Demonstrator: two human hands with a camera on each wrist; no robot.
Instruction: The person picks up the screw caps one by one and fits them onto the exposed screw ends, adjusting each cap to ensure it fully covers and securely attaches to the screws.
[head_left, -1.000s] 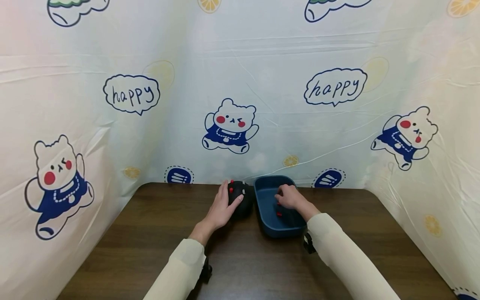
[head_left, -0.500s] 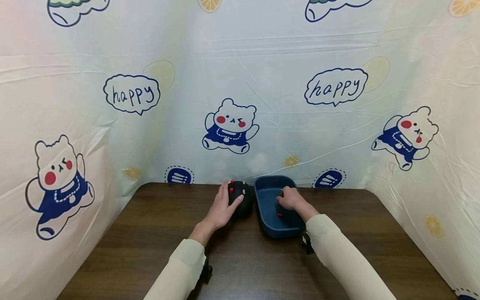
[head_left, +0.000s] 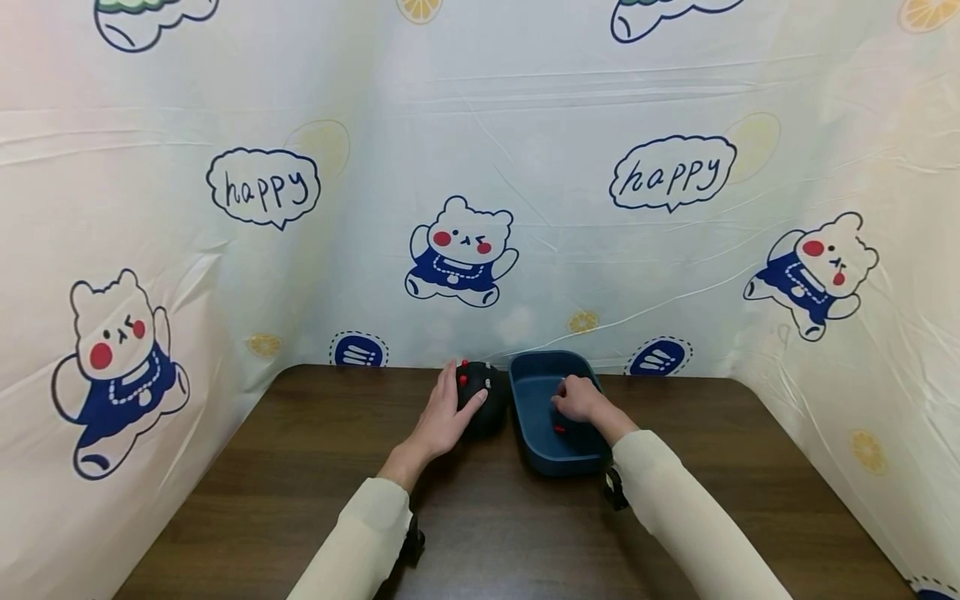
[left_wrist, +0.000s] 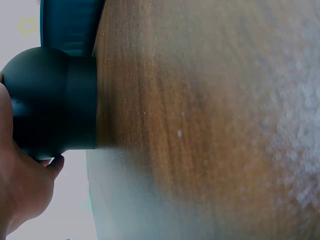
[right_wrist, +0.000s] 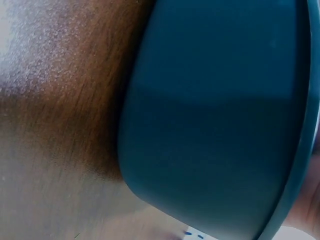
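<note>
Near the back of the table, my left hand [head_left: 441,421] holds the left side of a black dome [head_left: 486,408], its thumb on the near face. Several small red and whitish pegs [head_left: 463,380] stick out of the dome's top. The left wrist view shows a smooth dome [left_wrist: 47,102] on a straight-sided base. My right hand [head_left: 583,398] reaches into a blue rectangular tray [head_left: 531,442] with bent fingers low inside it. Whatever lies between those fingertips is hidden. One small red piece [head_left: 559,429] lies on the tray floor just nearer than the fingers.
The tray stands right beside the dome on a brown wooden table [head_left: 480,533]. A pale printed curtain [head_left: 465,125] hangs behind the table and along its sides. In the right wrist view the tray's outer wall [right_wrist: 215,125] fills much of the frame.
My right hand has shifted slightly within the tray. A second red piece seen by its fingertips one second ago is out of sight now. My left hand and the dome stay put.
</note>
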